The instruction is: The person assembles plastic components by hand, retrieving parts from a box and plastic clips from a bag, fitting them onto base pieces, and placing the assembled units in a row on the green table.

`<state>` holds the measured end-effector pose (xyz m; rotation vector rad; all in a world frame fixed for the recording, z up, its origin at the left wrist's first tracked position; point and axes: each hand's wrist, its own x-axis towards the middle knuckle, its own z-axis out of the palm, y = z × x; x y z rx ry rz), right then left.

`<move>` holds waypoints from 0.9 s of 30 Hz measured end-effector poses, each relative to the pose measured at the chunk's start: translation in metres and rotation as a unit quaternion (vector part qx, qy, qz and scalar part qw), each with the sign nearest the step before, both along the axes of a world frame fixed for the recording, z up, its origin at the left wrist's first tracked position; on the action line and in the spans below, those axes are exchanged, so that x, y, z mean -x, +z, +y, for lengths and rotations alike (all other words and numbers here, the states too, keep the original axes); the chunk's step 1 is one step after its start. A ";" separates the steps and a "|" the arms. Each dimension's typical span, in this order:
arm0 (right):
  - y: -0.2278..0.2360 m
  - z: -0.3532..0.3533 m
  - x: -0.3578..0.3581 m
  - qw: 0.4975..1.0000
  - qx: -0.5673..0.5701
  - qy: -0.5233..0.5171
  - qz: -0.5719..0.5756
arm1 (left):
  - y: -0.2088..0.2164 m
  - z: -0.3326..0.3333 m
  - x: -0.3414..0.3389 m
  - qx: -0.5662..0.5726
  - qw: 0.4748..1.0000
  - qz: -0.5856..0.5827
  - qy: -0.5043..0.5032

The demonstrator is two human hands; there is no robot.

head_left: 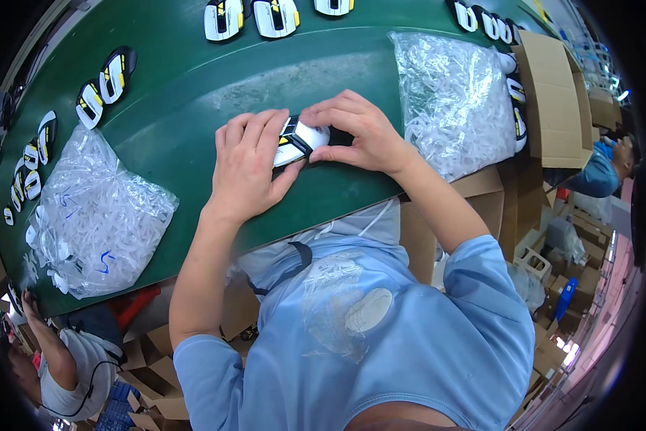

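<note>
Beneath both hands spreads a green worktable (337,65), its near edge crossing below the wrists. To the left hand's left and nearer the body lies a clear bag of small translucent pieces (107,215); a similar clear bag (456,104) lies just beyond the right hand, on its right. Farther right of that hand, past the bag, stands an open cardboard box (553,100).

The left forearm (204,269) rises steeply from the body, leaning slightly inward, while the right forearm (445,197) slants up and leftward, so the hands meet in front of the chest. The left hand (247,165) is turned back upward, fingers side by side and pointing away, thumb stretched toward the right hand; it grips one end of a white, black and yellow device (298,142). The right hand (362,133) arches from the other side, fingers bent leftward and thumb below them, pinching the rounded white end with a dark gap inside the curl. The device sits between the two hands, partly hidden by the left fingers. Well beyond the hands lie three similar units (275,17), and two more units (114,75) rest farther out, left of the left hand.
</note>
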<state>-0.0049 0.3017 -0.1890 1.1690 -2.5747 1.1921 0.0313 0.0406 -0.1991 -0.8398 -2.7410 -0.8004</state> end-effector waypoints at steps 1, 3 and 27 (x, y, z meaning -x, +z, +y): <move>0.000 0.002 0.001 1.000 0.000 0.001 -0.004 | 0.000 -0.001 0.000 -0.003 1.000 -0.001 -0.002; 0.000 0.007 0.007 0.999 -0.022 0.022 -0.027 | 0.000 -0.002 0.000 -0.006 1.000 -0.005 -0.002; 0.021 -0.140 0.046 0.936 0.108 -0.213 0.259 | -0.016 0.002 0.013 -0.025 0.998 0.056 0.000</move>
